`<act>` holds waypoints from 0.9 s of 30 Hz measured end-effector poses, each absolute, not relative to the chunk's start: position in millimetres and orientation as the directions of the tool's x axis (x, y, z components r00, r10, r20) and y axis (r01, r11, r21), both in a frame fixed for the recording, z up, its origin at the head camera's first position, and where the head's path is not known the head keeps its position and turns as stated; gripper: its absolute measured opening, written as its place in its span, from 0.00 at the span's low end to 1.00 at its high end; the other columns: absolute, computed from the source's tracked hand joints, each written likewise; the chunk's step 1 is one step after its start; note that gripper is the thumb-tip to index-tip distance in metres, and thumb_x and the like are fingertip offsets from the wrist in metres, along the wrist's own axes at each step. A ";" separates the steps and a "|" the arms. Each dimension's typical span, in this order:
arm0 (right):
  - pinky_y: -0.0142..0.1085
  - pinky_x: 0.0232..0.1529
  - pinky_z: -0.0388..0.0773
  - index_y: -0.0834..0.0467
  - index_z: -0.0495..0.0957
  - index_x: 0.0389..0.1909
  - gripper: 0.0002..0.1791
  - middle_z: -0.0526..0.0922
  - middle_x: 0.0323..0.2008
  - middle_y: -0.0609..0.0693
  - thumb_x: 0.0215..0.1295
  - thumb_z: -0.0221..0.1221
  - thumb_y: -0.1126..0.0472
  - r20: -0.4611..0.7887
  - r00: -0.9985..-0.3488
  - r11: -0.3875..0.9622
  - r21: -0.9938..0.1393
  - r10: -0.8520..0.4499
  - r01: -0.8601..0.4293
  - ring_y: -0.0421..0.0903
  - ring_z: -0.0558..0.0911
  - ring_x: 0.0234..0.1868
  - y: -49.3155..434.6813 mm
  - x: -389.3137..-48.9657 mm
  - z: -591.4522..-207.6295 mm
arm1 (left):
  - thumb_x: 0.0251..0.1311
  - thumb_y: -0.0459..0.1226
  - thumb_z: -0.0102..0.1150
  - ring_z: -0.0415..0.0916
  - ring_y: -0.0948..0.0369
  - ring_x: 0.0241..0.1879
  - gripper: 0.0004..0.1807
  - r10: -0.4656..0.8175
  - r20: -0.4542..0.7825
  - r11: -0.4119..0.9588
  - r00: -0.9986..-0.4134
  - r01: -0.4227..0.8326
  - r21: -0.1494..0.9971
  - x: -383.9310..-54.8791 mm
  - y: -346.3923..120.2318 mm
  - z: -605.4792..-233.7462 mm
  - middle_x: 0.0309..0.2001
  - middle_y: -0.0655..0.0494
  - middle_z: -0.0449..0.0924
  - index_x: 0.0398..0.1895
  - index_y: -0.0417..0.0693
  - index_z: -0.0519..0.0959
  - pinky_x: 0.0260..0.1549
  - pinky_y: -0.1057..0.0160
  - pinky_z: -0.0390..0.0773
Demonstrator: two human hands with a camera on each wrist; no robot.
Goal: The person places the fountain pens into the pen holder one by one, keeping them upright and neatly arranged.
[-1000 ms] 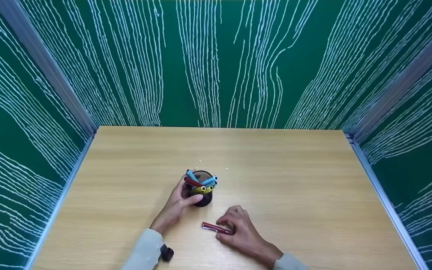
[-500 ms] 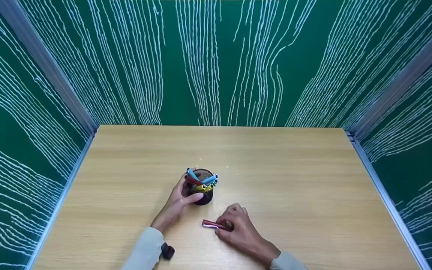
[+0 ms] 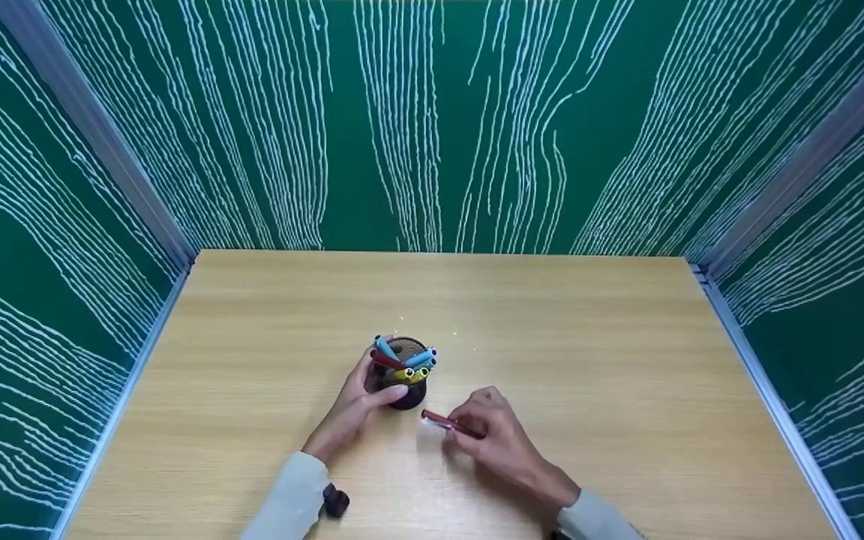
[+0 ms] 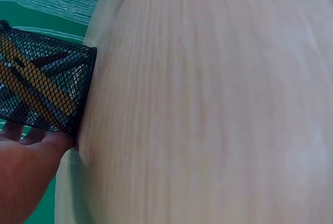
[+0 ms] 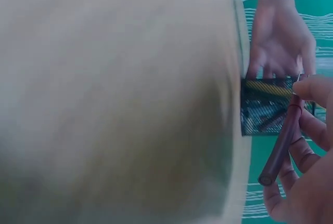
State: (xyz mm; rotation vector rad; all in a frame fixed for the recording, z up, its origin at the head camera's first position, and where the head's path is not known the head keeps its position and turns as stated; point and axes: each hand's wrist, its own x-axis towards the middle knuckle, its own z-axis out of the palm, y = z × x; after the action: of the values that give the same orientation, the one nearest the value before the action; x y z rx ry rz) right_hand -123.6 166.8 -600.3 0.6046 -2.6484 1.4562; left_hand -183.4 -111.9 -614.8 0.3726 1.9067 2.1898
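My left hand [image 3: 351, 414] grips a black mesh pen holder [image 3: 411, 397] standing on the table, thumb across its near side. Blue pens [image 3: 418, 359], yellow pens [image 3: 402, 376] and a red pen [image 3: 385, 361] lean in it. Through the mesh [image 4: 57, 65] in the left wrist view, their barrels show slanted. Just right of the holder, my right hand [image 3: 503, 439] pinches another red pen [image 3: 436, 419] with a silver clip, raised off the table. In the right wrist view this pen [image 5: 281, 148] is tilted between thumb and fingers, overlapping the holder.
The wooden table [image 3: 589, 337] carries a few tiny pale specks [image 3: 454, 334] behind the holder. Green walls with white wavy lines [image 3: 402, 127] stand around it, with metal posts [image 3: 807, 142] at the corners. A small black device [image 3: 336, 501] sits at the left wrist.
My right hand has lifted the red pen from the table and moved it up and right, nearer the holder's level. My left hand and the pen holder have stayed in place.
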 end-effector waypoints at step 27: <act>0.50 0.60 0.72 0.46 0.92 0.40 0.12 0.88 0.40 0.37 0.63 0.78 0.67 0.328 -0.917 0.444 -0.803 -0.227 -0.397 0.47 0.78 0.53 187.0 -166.7 -537.9 | 0.67 0.35 0.75 0.63 0.52 0.82 0.51 0.330 0.020 -0.135 -0.944 -0.026 0.991 -184.6 -112.8 -614.4 0.81 0.47 0.67 0.89 0.55 0.58 0.82 0.54 0.57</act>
State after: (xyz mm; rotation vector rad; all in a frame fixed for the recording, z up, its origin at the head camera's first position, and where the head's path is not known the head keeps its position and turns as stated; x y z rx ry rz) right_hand -166.7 187.0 -537.9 0.5504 -2.5194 1.4716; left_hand -184.6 -112.8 -614.4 0.3437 1.8898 2.1744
